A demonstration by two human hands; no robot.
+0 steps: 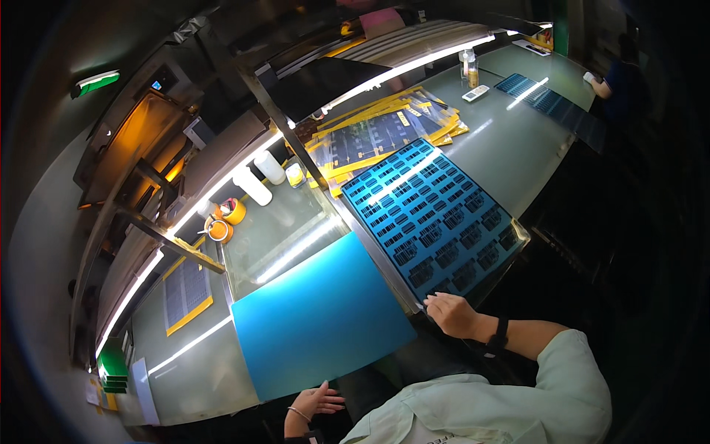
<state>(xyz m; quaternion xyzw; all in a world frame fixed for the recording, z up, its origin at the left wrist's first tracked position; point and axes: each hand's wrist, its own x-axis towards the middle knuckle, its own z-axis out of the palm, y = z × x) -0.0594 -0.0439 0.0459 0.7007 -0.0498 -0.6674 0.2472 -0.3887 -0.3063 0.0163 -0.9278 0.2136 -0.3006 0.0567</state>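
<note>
A plain blue sheet [318, 318] lies on the table before me, its near edge reaching past the table's front. Just below that edge is my left hand [316, 402], fingers stretched and slightly apart, holding nothing. To the right lies a blue panel with rows of dark printed patterns [436, 214]. My right hand [451, 314] is at its near left corner, the fingers bent and pinched on the corner. The undersides of both sheets are hidden.
Yellow-edged films [384, 137] are stacked behind the patterned panel. White bottles [254, 186] and an orange tape roll [234, 212] stand at the back. A metal post [277, 115] rises between them. Another dark blue panel [551, 103] and a person [625, 81] are far right.
</note>
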